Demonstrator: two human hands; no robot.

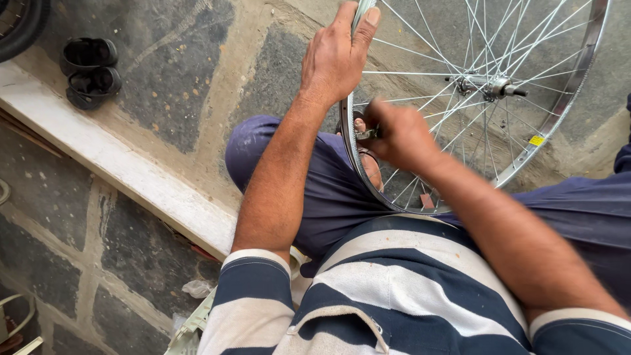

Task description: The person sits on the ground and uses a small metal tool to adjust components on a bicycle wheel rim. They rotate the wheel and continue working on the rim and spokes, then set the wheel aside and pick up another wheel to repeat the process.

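A bare bicycle wheel with a shiny metal rim, thin spokes and a central hub stands upright between my knees. My left hand grips the rim at its upper left edge. My right hand is closed around a small metal tool pressed at the inside of the rim where a spoke ends. My foot in a sandal shows just behind the rim. I sit with dark blue trousers and a striped shirt.
A pair of black sandals lies on the stone floor at upper left. Part of a black tyre shows in the top left corner. A white stone step edge runs diagonally across the left.
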